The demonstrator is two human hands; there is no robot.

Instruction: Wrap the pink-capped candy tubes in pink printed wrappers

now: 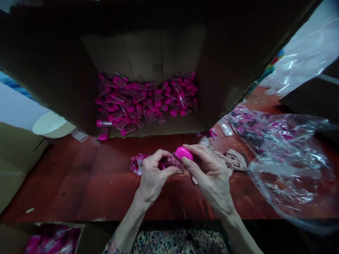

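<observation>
Over the front middle of the red-brown table, both hands meet at one small pink-capped clear container. My right hand pinches its glossy bright pink cap between thumb and fingers. From the other side, my left hand closes around the see-through body, which the fingers partly cover. Something else pink shows inside the left hand's curl, too hidden to name. Just beyond the left hand lies a small pile of pink printed pieces. A crumpled beige cloth lies behind my right hand.
A large cardboard box on its side faces me, holding many pink-capped containers. At right spreads a clear plastic bag with pink pieces. A pale round bowl stands left; below the table edge is another box of pink items.
</observation>
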